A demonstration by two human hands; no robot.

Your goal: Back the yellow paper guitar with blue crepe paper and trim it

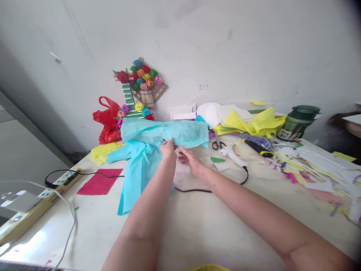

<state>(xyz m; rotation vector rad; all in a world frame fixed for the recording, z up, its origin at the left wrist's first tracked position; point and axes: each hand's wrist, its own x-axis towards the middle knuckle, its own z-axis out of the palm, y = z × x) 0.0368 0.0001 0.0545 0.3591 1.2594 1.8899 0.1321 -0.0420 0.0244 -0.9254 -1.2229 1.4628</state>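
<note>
Some fingers of the left hand (pixel 168 150) seem hidden behind the turquoise tissue paper (pixel 146 150).

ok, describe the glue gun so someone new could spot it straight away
On the white table, look just right of the right hand, beside the scissors. The glue gun lies there: the only white tool, trailing a black cord.

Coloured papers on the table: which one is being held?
The light blue tissue paper, pinched in the left hand. The yellow paper lies crumpled farther back; the red sheet lies flat and untouched.
</note>
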